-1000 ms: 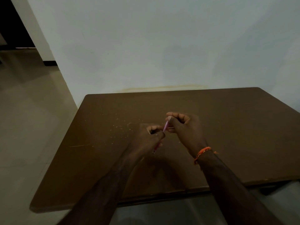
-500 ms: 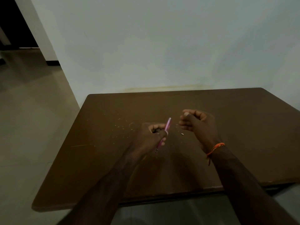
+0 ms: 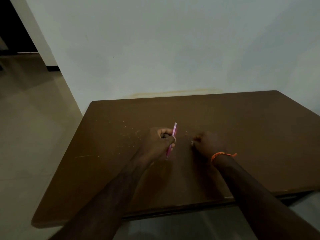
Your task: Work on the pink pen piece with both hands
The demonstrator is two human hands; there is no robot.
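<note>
The left hand (image 3: 160, 142) is over the middle of the brown tabletop (image 3: 251, 129), with the forearm coming in from the lower left. Its grip is closed around a thin pink pen (image 3: 172, 140): the fingers are curled and the thumb presses the pen from the side. The pen stands tilted, its upper end pointing away from the person and its lower end near the tabletop; the middle part is hidden behind the fingers. The right hand (image 3: 206, 142) is just beside it, to the right, low on the tabletop, with the back of the hand toward the camera. Its fingers are curled down, and a small pale thing (image 3: 192, 143) shows at the fingertips, but the picture is too dark to tell if the grip really holds it. An orange thread bracelet (image 3: 220, 155) is on the right wrist. Small pale crumbs (image 3: 128, 135) lie scattered on the tabletop left of the hands.
</note>
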